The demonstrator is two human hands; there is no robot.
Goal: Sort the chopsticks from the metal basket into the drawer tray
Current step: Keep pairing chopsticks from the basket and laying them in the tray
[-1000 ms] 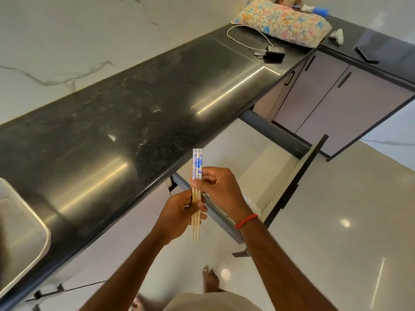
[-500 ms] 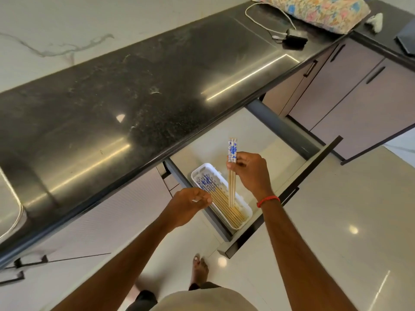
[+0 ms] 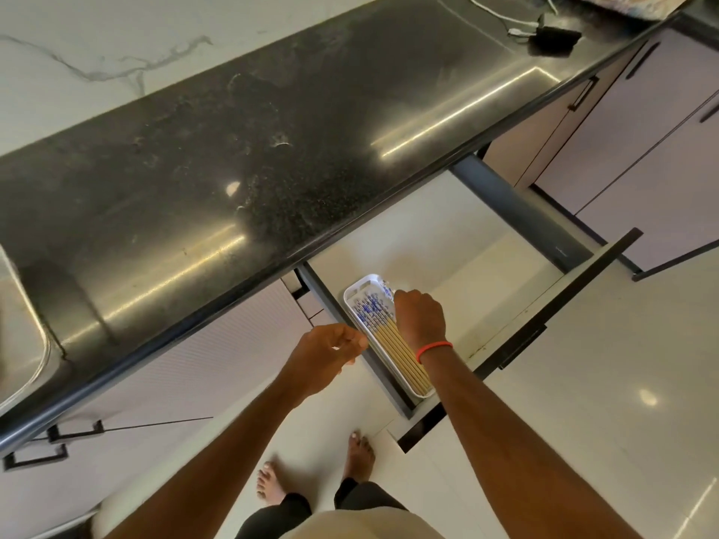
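Note:
A white drawer tray lies at the left end of the open drawer, under the counter edge. Several wooden chopsticks with blue-patterned tops lie lengthwise in it. My right hand, with a red band at the wrist, is down over the tray's right side. Its fingers curl round a few chopsticks whose blue tops stick out past the knuckles. My left hand hovers just left of the tray, fingers loosely curled, holding nothing. The metal basket is out of view.
A black stone counter overhangs the drawer. Part of a steel sink shows at the far left. A black charger with a white cable lies at the counter's far end. The dark drawer front juts into the floor space by my feet.
My right hand has lowered the chopsticks from upright above the drawer down into the tray. The left hand has stayed just left of the tray.

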